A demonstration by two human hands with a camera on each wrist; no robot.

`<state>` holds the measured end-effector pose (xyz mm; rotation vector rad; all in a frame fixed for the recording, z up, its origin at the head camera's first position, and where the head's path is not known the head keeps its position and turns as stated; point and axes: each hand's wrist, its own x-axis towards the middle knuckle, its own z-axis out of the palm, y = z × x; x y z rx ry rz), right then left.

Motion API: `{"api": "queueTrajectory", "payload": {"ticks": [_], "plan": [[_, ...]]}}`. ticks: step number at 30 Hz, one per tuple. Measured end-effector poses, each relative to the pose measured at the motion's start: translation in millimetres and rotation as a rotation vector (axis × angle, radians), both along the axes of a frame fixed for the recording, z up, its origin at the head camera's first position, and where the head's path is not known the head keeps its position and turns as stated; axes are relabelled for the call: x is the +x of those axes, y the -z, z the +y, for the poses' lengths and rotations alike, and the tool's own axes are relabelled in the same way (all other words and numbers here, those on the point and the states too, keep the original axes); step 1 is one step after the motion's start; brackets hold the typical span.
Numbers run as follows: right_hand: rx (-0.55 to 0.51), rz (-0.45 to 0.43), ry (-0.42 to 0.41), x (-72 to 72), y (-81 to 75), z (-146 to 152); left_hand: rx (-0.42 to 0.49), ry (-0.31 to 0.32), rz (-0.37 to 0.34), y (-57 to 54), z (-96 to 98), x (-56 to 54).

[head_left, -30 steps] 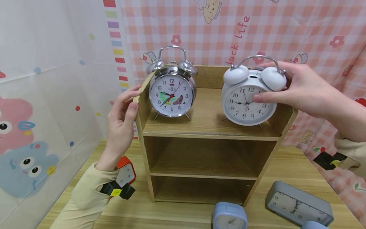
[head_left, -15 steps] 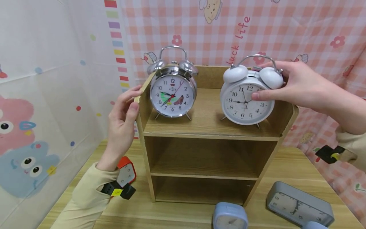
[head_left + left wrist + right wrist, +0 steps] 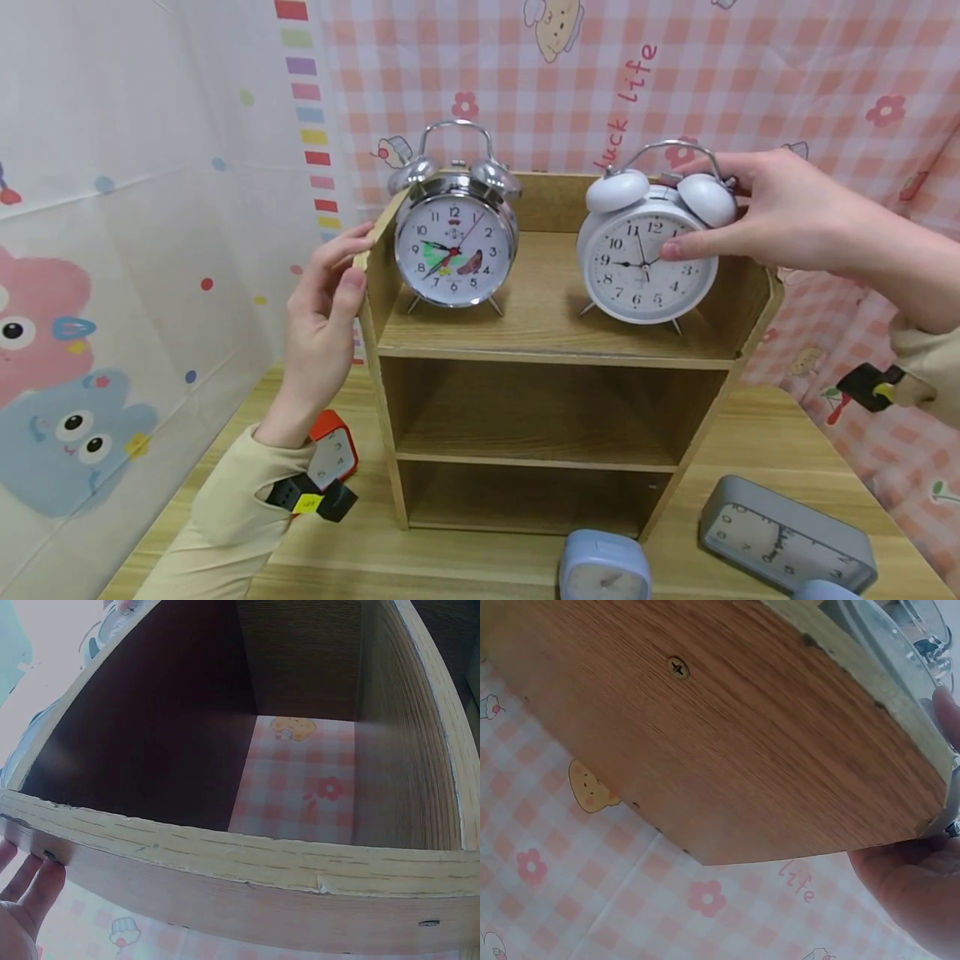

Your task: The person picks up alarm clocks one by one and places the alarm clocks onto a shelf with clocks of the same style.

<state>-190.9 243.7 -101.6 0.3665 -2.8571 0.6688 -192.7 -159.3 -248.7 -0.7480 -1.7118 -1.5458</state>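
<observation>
My right hand pinches a white twin-bell alarm clock, thumb on its face and fingers behind it. The clock stands at the right of the top level of a small wooden shelf, its feet right at the board. At the left of that level is a silver twin-bell alarm clock, upright. My left hand rests on the shelf's left side panel, with fingertips against the outer face in the left wrist view. In the right wrist view the right side panel hides most of the clock.
On the table a red clock lies partly behind the left wrist. A light blue clock stands in front of the shelf, a grey rectangular clock at the right. Checked cloth hangs behind.
The right hand has shifted the white clock slightly left, away from the right side panel, and its tilt has changed a little. The left hand has stayed in place.
</observation>
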Motion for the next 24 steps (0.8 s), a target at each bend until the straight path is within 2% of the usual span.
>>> {"api": "queueTrajectory", "payload": {"ticks": [18,24], "plan": [[0.000,0.015,-0.032,-3.3,1.0,-1.1,-0.002,0.007,0.014,-0.2,0.3,-0.4],[-0.062,-0.017,-0.080,-0.5,0.0,2.3,0.001,0.009,0.010,0.6,0.1,-0.8]]}}
